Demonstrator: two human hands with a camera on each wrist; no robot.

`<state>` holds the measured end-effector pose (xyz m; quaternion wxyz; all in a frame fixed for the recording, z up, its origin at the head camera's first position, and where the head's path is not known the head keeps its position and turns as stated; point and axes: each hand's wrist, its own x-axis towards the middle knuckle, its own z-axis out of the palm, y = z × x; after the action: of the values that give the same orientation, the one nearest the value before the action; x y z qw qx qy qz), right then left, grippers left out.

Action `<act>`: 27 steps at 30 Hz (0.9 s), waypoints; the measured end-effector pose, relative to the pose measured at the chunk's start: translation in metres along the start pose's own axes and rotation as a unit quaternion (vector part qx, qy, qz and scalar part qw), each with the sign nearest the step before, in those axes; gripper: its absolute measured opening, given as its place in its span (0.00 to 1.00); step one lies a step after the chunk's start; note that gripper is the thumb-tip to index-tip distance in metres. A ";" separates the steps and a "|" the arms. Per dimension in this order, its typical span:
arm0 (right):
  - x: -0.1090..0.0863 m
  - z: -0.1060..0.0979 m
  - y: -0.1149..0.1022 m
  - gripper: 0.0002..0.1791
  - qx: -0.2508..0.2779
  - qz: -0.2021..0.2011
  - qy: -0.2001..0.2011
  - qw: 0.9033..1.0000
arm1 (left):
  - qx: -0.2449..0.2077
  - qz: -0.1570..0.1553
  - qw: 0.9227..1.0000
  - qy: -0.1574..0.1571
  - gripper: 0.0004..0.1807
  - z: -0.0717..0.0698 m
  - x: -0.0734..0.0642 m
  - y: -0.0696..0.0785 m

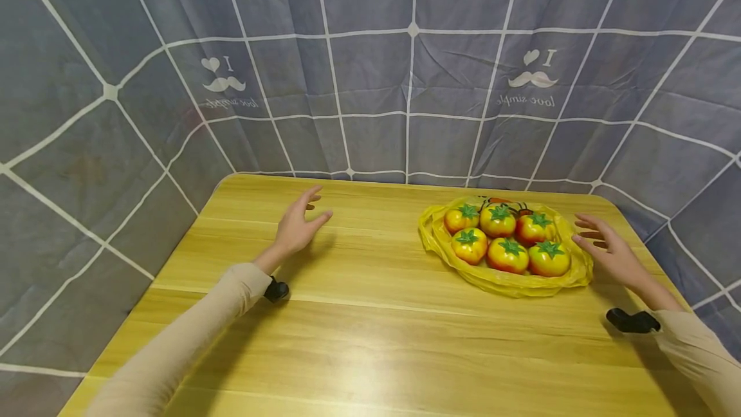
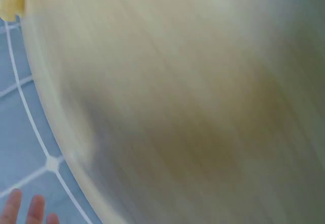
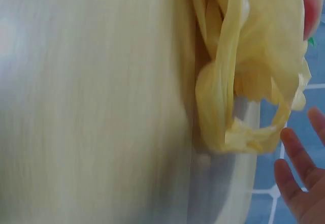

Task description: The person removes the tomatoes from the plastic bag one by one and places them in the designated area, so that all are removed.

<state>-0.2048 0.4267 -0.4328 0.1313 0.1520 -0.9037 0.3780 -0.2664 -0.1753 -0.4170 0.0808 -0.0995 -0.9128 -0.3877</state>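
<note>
Several shiny yellow-and-red tomatoes [image 1: 507,255] with green leafy tops sit in two rows on a flattened yellow plastic bag [image 1: 492,283]. My right hand [image 1: 613,256] is just right of the bag, its fingers spread and lightly bent beside the edge. In the right wrist view, a loop of the bag [image 3: 216,107] hangs close to my fingertips [image 3: 292,137]. Well to the left, my left hand [image 1: 298,224] hovers over the table, thumb apart from the fingers, holding nothing. Only a few of its fingertips [image 2: 35,209] appear in the left wrist view.
Both hands are above a light wooden table [image 1: 359,340] with rounded far corners. A grey curtain [image 1: 370,82] with white grid lines hangs around its back and sides. Black wrist straps [image 1: 633,320] circle both wrists below beige sleeves.
</note>
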 end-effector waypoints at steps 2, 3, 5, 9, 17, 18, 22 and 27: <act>0.001 0.001 -0.001 0.28 0.011 0.014 -0.006 1.000 | -0.023 -0.009 1.000 -0.007 0.34 0.006 0.000 0.006; 0.001 0.001 -0.001 0.28 0.013 0.023 -0.010 1.000 | -0.034 -0.010 0.999 -0.010 0.35 0.009 -0.001 0.009; 0.002 0.001 -0.002 0.29 0.011 0.044 -0.014 0.999 | -0.049 -0.012 0.999 -0.015 0.34 0.014 0.000 0.015; 0.003 0.001 -0.003 0.32 0.005 0.083 -0.023 0.996 | -0.080 -0.013 0.996 -0.021 0.34 0.025 0.001 0.026; 0.004 0.003 -0.003 0.36 0.003 0.136 -0.036 0.990 | -0.132 -0.009 0.991 -0.022 0.33 0.046 0.003 0.049; 0.004 0.003 -0.003 0.37 0.005 0.144 -0.038 0.989 | -0.137 -0.007 0.990 -0.021 0.33 0.048 0.003 0.051; 0.005 0.004 0.001 0.38 0.004 0.160 -0.039 0.986 | -0.156 -0.002 0.988 -0.018 0.32 0.058 0.003 0.060; 0.005 0.004 0.007 0.37 -0.003 0.147 -0.029 0.989 | -0.179 -0.002 0.984 -0.016 0.32 0.069 0.003 0.071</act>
<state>-0.2124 0.4273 -0.4382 0.0487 0.0276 -0.9207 0.3862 -0.2570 -0.0769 -0.4145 0.0461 -0.1167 -0.8299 -0.5435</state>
